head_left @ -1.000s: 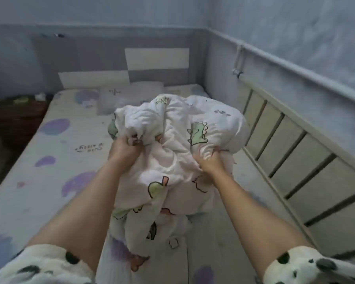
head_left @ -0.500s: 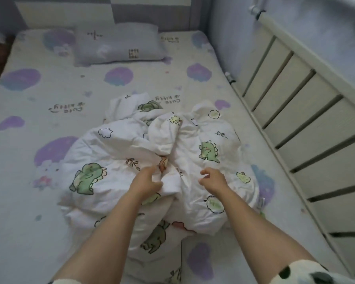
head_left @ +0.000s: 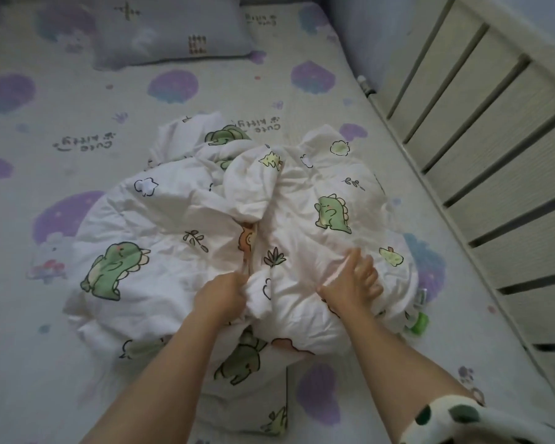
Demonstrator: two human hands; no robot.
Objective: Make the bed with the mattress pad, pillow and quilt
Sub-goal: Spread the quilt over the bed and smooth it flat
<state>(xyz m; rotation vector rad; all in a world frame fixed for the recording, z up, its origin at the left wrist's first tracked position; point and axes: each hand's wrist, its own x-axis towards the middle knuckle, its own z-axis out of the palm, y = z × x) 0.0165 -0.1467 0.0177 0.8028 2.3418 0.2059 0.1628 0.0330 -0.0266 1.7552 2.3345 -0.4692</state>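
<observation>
Quilt (head_left: 205, 219) lies in a crumpled heap on the mattress pad (head_left: 61, 139), about mid-length of the bed and somewhat nearer the right edge than the left; dinosaur print up, several lobes folded over one another, no corner or hem that I can pick out; one part trails toward the foot edge between the forearms; pillow (head_left: 173, 36) flat at the head edge, well apart from the heap; pad looks smooth where visible, so judged: pad and pillow done, quilt not yet spread

Left hand (head_left: 220, 294): fingers curled into a fold near the middle of the heap, gripping it; right hand (head_left: 350, 283): fingers straight and fanned, lying on the cloth, holding nothing, slightly blurred; hands near each other, not touching

Step in hand (judgement): open out the heap; notes for doing it well: find an edge first, since a pull from a mid-fold only drags the whole bundle; trace the hem to two adjacent corners, one per hand; lift and shake toward the head edge so the filling falls flat; keep cloth clear of the slatted rail (head_left: 462, 139) along the right edge, where it could catch; stop the top hem short of the pillow; then smooth from the centre out to both side edges
</observation>
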